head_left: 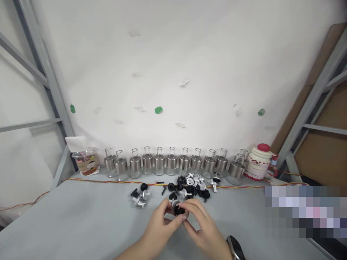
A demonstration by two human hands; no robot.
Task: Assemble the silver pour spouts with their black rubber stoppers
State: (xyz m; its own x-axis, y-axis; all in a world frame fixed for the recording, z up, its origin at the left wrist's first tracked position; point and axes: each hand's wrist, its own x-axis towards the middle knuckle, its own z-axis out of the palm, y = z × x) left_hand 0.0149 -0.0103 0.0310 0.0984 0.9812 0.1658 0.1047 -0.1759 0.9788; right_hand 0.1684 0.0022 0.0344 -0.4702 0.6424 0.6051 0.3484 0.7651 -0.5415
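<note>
Between my two hands, above the grey table, is a small round stopper-like part [179,209] with a silver rim and a black centre. My left hand [162,220] closes on it from the left, thumb against its near side. From the right, my right hand [199,224] grips the same part with its fingertips. Just beyond my hands lies a pile of loose black and silver parts [189,183]. A smaller cluster of such parts [140,196] sits to the left. Fingers hide some of the held part.
Several glass bottles with metal bands [171,162] line the wall. A drink cup [86,163] stands at the left end, a cream jug with a red lid [258,162] at the right. A twisted red-yellow wire [108,181] crosses the table. Metal frames [51,83] flank both sides.
</note>
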